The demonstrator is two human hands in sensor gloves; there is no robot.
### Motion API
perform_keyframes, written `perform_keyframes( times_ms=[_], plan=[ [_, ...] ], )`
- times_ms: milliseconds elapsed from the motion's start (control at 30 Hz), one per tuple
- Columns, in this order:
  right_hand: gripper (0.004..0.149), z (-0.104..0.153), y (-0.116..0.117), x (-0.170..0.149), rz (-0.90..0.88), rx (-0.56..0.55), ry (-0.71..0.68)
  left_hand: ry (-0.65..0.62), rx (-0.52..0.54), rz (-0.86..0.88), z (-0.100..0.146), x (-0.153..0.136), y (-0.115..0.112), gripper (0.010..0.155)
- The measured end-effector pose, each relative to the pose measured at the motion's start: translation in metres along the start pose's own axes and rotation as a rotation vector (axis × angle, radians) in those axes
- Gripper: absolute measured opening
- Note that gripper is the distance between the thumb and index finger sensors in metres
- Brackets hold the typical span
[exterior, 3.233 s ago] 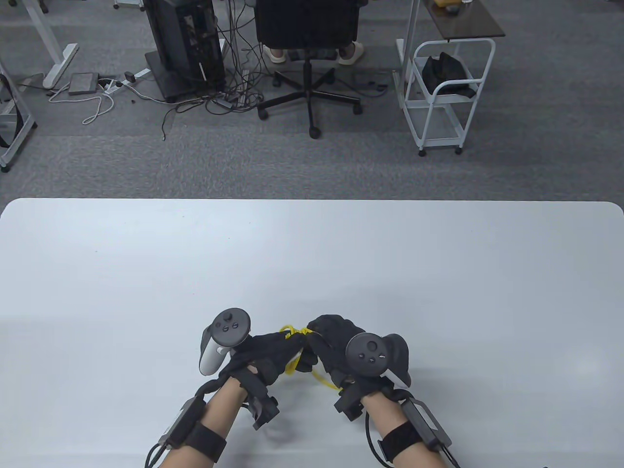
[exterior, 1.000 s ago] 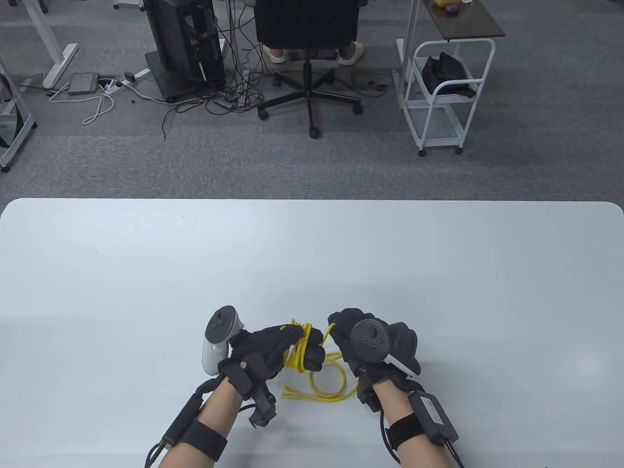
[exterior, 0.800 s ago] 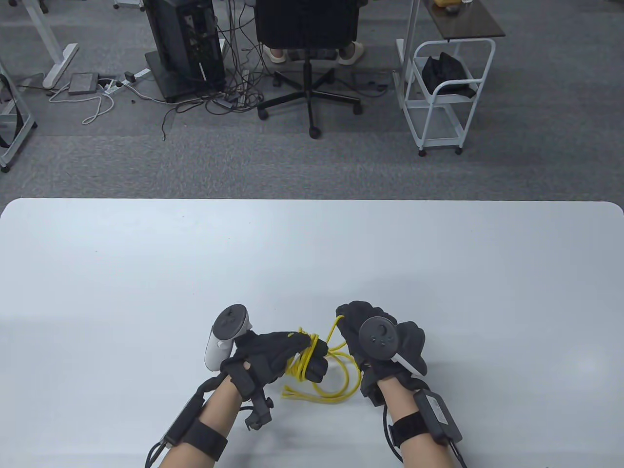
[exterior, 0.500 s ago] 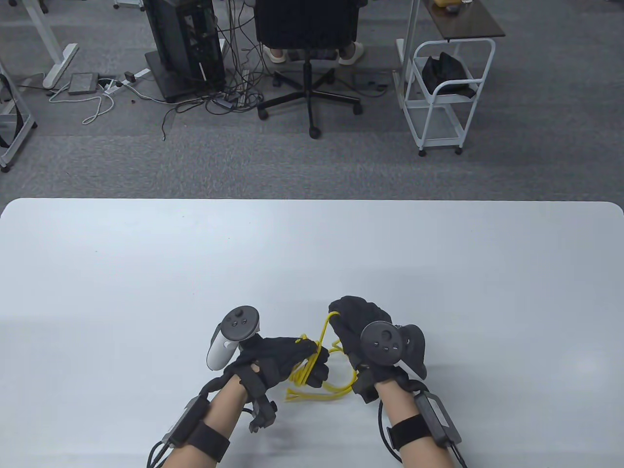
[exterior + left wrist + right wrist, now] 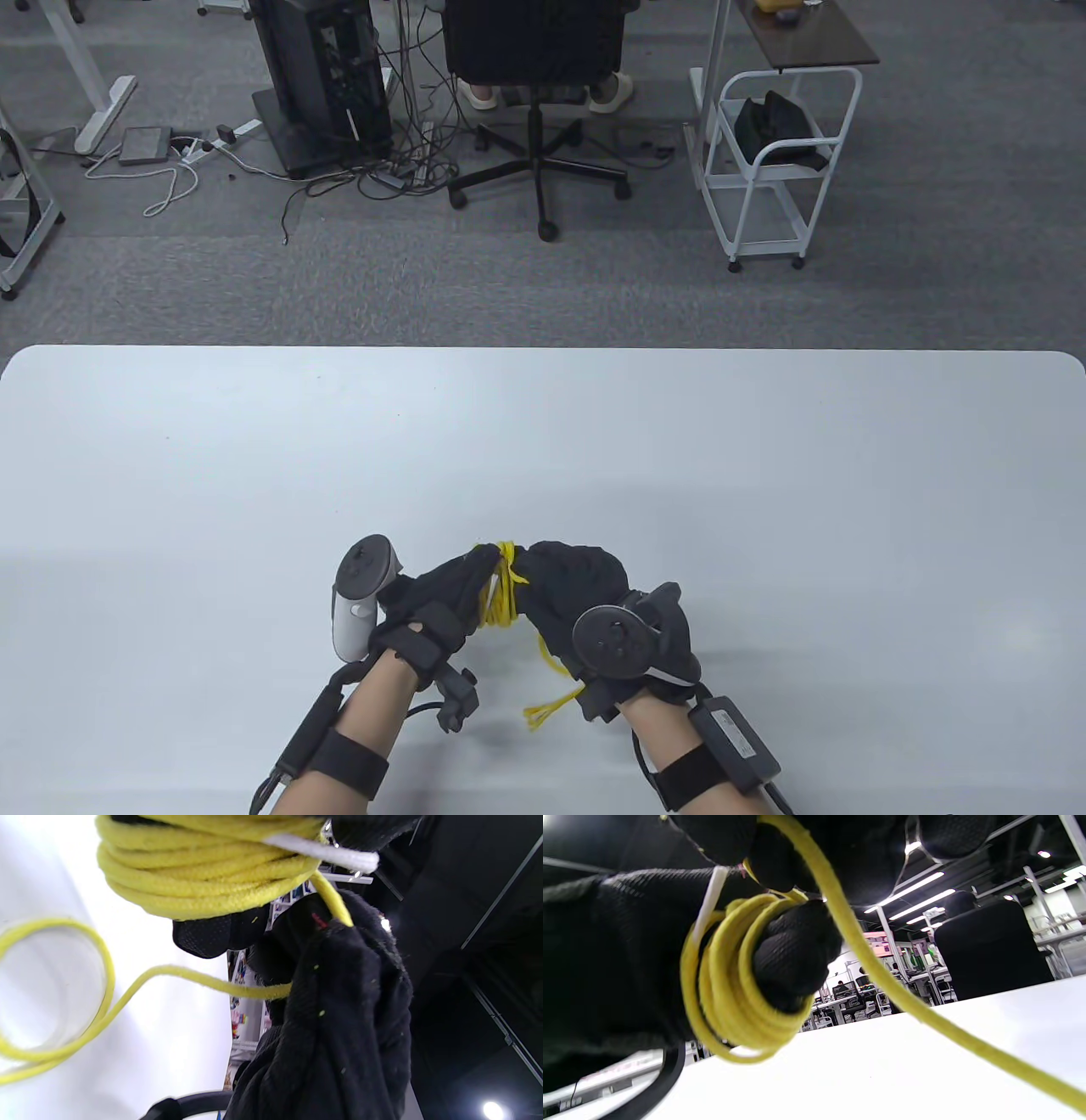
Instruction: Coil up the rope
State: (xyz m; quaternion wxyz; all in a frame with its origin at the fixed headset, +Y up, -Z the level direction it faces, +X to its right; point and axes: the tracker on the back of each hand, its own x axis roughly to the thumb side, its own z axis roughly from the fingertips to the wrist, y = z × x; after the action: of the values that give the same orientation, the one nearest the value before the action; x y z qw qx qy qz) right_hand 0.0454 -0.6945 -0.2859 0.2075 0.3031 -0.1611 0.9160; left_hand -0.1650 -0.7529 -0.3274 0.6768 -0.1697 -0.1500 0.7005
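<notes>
From the table view, we saw both gloved hands close together near the front edge of the white worktop (image 5: 543,441). The left hand (image 5: 441,598) had a bundle of yellow rope (image 5: 502,594) looped around its fingers, and the right hand (image 5: 577,586) pressed right up against that bundle from the other side. A loose strand ran down below the right hand to a frayed end (image 5: 543,711) lying on the worktop, just in front of the right wrist.

In the left wrist view, several turns of the rope (image 5: 203,878) sat at the top of the frame, wound around the left hand's fingers (image 5: 212,935). One strand led down from the coil into the right hand (image 5: 339,1018), whose fingers were closed on it — the rope came out again at the side and swept off in a loose curve over the worktop (image 5: 169,1052).

In the right wrist view, we saw the coil (image 5: 729,993) ringing the left hand's curled fingers (image 5: 793,955). A single strand passed out from the right hand's closed fingers (image 5: 780,857) at the top and ran slantwise down to the lower right, above the worktop (image 5: 882,1077).
</notes>
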Motion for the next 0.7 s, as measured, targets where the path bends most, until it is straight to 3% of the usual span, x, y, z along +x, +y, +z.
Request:
perform_keyframes(
  times_ms=[400,700],
  plan=[
    [0.042,0.002,0.012,0.012,0.076,0.083,-0.082,-0.111,0.080,0.072,0.004,0.005,0.009,0.062],
    [0.041,0.002,0.028,0.003,0.077,0.250,-0.061,-0.163,0.060,0.173,0.005,0.008,0.008,0.061]
  ],
)
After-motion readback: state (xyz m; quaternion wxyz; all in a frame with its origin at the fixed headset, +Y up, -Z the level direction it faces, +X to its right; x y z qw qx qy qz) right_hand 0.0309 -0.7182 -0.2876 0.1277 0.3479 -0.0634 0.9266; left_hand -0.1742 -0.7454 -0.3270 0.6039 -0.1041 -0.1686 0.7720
